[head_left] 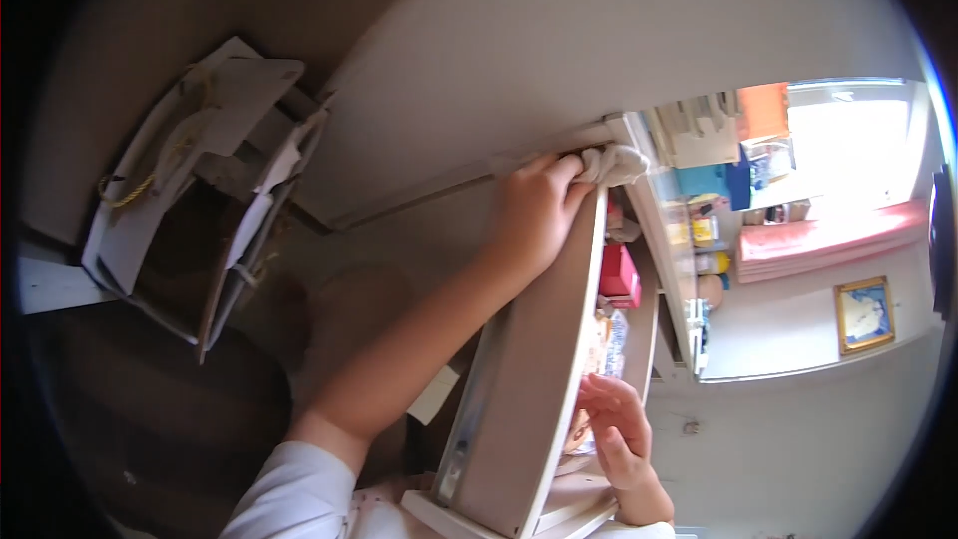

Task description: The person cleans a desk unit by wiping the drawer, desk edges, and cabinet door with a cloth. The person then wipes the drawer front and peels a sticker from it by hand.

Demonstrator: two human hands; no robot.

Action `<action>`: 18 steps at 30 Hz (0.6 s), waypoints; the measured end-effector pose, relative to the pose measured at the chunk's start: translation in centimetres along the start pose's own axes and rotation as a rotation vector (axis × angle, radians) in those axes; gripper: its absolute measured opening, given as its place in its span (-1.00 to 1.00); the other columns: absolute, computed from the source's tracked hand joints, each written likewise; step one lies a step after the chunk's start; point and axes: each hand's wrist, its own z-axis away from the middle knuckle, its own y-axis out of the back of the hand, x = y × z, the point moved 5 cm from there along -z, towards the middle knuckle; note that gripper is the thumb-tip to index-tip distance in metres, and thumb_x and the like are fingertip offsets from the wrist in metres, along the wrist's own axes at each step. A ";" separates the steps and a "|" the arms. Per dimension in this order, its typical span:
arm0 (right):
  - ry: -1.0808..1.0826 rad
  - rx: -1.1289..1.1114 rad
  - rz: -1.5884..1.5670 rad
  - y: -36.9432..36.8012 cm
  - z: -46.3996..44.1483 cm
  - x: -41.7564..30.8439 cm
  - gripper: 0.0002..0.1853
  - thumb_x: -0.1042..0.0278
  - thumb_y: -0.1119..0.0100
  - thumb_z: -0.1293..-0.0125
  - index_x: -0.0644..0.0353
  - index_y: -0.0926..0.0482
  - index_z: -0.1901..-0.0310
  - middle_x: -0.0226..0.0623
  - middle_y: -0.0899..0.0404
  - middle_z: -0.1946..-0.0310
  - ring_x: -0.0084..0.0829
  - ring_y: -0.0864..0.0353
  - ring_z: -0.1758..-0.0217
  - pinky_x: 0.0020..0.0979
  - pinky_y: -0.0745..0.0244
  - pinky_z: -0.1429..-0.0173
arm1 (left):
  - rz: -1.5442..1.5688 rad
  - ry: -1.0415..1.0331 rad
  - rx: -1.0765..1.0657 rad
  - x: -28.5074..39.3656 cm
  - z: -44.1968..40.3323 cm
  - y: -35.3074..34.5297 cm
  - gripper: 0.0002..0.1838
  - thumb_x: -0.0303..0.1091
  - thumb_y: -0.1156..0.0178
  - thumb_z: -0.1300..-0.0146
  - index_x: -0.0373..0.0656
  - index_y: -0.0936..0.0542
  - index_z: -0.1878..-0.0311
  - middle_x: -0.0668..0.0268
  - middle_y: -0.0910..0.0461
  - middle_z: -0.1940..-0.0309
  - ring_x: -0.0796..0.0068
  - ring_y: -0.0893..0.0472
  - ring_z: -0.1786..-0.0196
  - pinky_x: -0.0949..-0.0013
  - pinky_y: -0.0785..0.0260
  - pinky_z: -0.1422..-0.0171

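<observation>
An open drawer with a pale side panel runs from the bottom centre up to a white cabinet frame. My left hand is closed on a white cloth at the far top end of the drawer side, against the frame. Lower right, my right hand is over the drawer's inside, fingers apart and slightly bent, with nothing in it. Inside the drawer lie a red box and a clear plastic packet; other contents are partly hidden by my right hand.
A paper bag with papers and a rope handle stands at the left. Books, a pink folded cloth and a framed picture are at the right, near a bright window.
</observation>
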 end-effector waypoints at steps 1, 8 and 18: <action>-0.027 0.002 -0.027 0.3 0.1 0.1 -0.43 0.25 -0.01 -0.57 0.42 -0.18 -0.44 -0.03 -0.35 -0.40 -0.27 -0.48 -0.31 -0.26 -0.36 -0.33 | 0.057 0.008 -0.057 0.2 0.3 0.8 -0.86 -0.47 -0.38 -0.17 -0.27 -0.66 0.22 0.08 -0.69 0.29 0.04 -0.70 0.27 0.22 -0.52 0.19; -0.116 0.003 -0.117 -0.2 0.6 0.3 -0.41 0.18 0.00 -0.58 0.38 -0.18 -0.45 -0.07 -0.43 -0.32 -0.28 -0.48 -0.30 -0.30 -0.37 -0.30 | 0.219 -0.022 -0.181 2.2 3.5 4.3 -0.86 -0.54 -0.32 -0.19 -0.28 -0.68 0.17 0.07 -0.70 0.26 0.03 -0.70 0.22 0.23 -0.55 0.12; -0.023 -0.263 0.110 -0.2 0.3 -1.7 -0.16 -0.18 -0.12 -0.45 0.45 -0.23 -0.44 0.11 -0.22 -0.45 -0.17 -0.40 -0.38 -0.15 -0.30 -0.38 | 0.118 -0.039 -0.203 2.1 3.2 4.4 -0.92 -0.60 -0.28 -0.16 -0.27 -0.66 0.27 0.09 -0.69 0.27 0.09 -0.71 0.18 0.25 -0.54 0.07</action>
